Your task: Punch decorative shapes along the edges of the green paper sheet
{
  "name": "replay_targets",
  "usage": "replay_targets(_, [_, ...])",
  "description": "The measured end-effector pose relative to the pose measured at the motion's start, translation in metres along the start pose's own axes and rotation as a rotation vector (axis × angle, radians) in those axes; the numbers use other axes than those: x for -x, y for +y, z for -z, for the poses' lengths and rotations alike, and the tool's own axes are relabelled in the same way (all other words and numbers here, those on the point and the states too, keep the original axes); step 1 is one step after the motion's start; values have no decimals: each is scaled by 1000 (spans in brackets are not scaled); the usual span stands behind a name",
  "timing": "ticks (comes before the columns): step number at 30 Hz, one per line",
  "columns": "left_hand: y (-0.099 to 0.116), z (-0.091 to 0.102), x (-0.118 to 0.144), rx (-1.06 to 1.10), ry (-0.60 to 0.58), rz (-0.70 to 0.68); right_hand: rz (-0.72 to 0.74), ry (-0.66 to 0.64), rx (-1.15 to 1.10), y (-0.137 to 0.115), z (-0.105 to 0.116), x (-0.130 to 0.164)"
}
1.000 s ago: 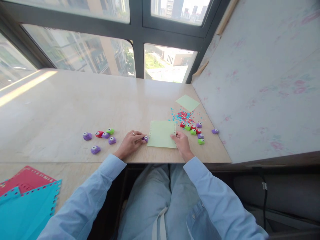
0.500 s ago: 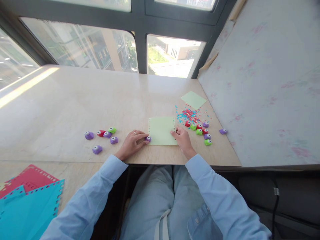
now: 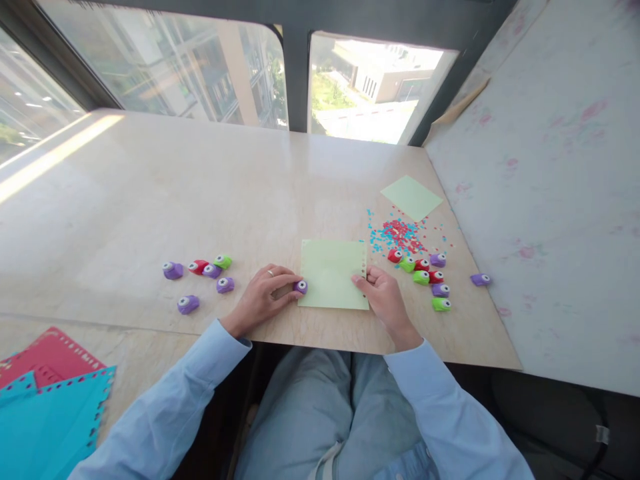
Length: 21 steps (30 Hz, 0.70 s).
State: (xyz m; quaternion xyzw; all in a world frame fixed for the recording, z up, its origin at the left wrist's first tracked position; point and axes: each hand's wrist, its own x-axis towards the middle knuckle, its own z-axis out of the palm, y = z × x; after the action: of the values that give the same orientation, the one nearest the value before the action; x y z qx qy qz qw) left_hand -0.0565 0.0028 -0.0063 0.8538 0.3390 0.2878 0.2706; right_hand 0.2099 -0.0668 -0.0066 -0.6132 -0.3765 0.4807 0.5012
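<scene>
At centre frame of the head view, on the pale wooden tabletop, lies a light green paper sheet, flat and square to the near edge. Left hand at its left edge, fingers curled around a small purple craft punch that touches the sheet's lower left margin. Right hand at the right edge, fingers pinching the margin to steady it. Along that right margin, a short column of small punched holes near the top corner; whether the left margin carries holes cannot be told at this size.

Right of centre: a scatter of blue and red paper confetti, with a cluster of red, green and purple punches just below it and one stray purple punch farther right. Above the scatter, near the patterned wall panel, a second green sheet, seemingly unpunched.

Left of centre: another group of punches, purple, red and green, well apart from the hands.

Lower left corner: red and blue sheets with rows of holes along their edges, apparently finished and set aside.

Judged from this layout: red and blue sheets done, green sheet partly perforated with one edge started and the left edge now under the punch, lower part of the right edge and the remaining sides seemingly left, plus the second green sheet untouched. No green confetti discernible among the scraps.
</scene>
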Motion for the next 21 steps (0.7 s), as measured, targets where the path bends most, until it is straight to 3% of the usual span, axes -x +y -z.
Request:
replay_targets(10, [3, 7, -1, 11, -91, -11, 70, 93, 69, 6, -3, -8])
replay_targets(21, [4, 6, -1, 55, -62, 83, 38, 82, 50, 6, -2, -4])
